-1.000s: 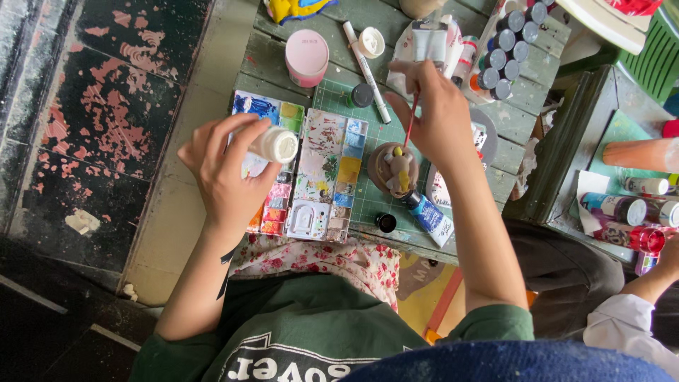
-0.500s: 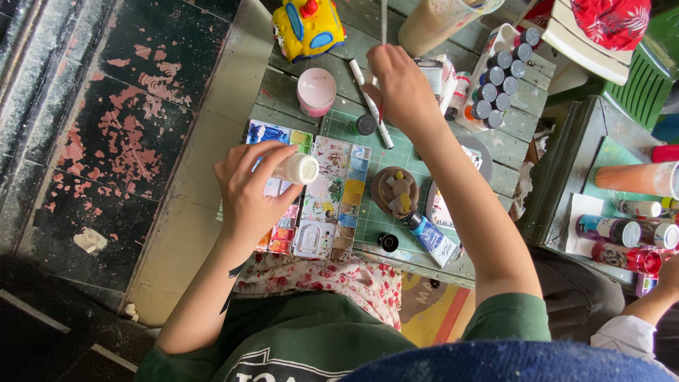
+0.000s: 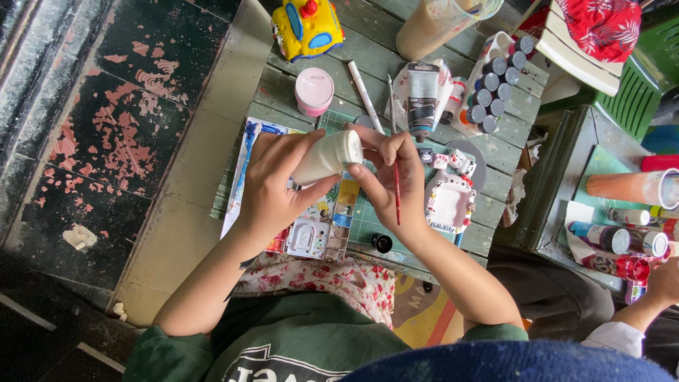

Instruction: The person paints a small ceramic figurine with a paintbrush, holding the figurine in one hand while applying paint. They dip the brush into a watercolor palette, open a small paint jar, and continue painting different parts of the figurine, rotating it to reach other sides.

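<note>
A small white paint bottle (image 3: pixel 327 157) is held up over the middle of the green wooden counter (image 3: pixel 283 85), gripped around its body by the left hand (image 3: pixel 272 187), whose fingers (image 3: pixel 315 189) are curled shut around it. Its ribbed cap end is met by the right hand (image 3: pixel 392 180), fingers (image 3: pixel 368 134) pinched on the cap, while a thin red-handled brush (image 3: pixel 396 187) is tucked along the same hand and points down toward the lap. Beneath the hands a paint palette (image 3: pixel 308 237) with many coloured wells is seen lying on a green cutting mat (image 3: pixel 368 219), partly hidden by the wrists. Just to the right of the right hand a white figurine frame (image 3: pixel 450 204) with small cartoon heads is laid flat. Farther up the counter a pink-lidded jar (image 3: pixel 313 90), a white pen (image 3: pixel 365 86) and a grey paint tube (image 3: pixel 422 99) are spread out, with a row of dark-capped paint pots (image 3: pixel 495 92) beside them. A yellow toy car (image 3: pixel 305 27) is parked at the far edge. A small black cap (image 3: pixel 382 242) is spotted near the counter's front edge. At the far right another person's hand (image 3: pixel 665 283) is visible beside a cluster of paint bottles (image 3: pixel 622 244) on a second surface.
</note>
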Motion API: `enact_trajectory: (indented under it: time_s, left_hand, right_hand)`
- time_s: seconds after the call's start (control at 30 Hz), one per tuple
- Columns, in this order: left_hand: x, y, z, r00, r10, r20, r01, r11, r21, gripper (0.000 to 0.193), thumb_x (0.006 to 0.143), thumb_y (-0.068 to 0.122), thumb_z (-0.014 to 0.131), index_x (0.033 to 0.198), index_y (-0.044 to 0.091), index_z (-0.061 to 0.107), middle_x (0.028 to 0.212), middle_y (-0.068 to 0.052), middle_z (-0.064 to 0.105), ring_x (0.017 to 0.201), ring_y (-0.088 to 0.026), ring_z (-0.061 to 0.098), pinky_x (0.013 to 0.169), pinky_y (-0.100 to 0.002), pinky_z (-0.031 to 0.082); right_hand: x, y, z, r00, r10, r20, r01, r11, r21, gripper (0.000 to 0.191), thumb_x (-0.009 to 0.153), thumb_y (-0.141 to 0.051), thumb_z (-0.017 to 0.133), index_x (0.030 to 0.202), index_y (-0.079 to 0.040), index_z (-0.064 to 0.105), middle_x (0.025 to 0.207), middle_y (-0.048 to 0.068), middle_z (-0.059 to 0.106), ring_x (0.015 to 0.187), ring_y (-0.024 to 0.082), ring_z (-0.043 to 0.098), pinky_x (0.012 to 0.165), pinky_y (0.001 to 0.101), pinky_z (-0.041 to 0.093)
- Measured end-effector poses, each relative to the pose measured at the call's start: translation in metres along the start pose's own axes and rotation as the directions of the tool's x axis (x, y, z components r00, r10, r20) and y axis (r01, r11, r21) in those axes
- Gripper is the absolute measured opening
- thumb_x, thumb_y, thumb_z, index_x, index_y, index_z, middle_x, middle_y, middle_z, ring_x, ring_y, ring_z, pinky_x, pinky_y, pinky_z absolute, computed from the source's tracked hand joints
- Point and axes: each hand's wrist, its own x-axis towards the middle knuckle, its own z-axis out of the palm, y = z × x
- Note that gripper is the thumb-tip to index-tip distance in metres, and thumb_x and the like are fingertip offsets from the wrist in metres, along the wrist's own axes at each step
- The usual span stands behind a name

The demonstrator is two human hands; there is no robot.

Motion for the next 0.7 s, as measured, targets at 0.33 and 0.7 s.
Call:
enact_trajectory:
  time_s: [0.33, 0.7]
  left_hand:
    - [0.004, -0.018, -0.013, 0.893, -0.045, 0.448, 0.222, 0.91, -0.351, 0.043, 0.096, 0.038, 0.073, 0.12, 0.003, 0.066, 0.094, -0.008, 0.071, 0.079, -0.019, 0.069, 0.069, -0.032, 0.055]
    - [-0.022, -0.031, 0.02, 0.413, 0.32, 0.853, 0.821, -0.536, -0.196, 0.052, 0.099, 0.043, 0.066, 0.121, -0.004, 0.063, 0.092, -0.014, 0.068, 0.052, -0.004, 0.048, 0.04, -0.016, 0.036]
  right_hand:
    - [-0.002, -0.024, -0.032, 0.944, 0.131, 0.302, -0.085, 0.983, -0.16, 0.04, 0.103, -0.004, 0.068, 0.099, -0.011, 0.029, 0.154, 0.027, 0.053, 0.145, 0.02, 0.048, 0.116, 0.0341, 0.045]
    - [-0.002, -0.063, -0.03, 0.886, 0.035, 0.462, 0.201, 0.869, -0.452, 0.05, 0.092, -0.013, 0.078, 0.094, -0.009, 0.028, 0.136, 0.023, 0.068, 0.128, 0.02, 0.064, 0.106, 0.032, 0.051]
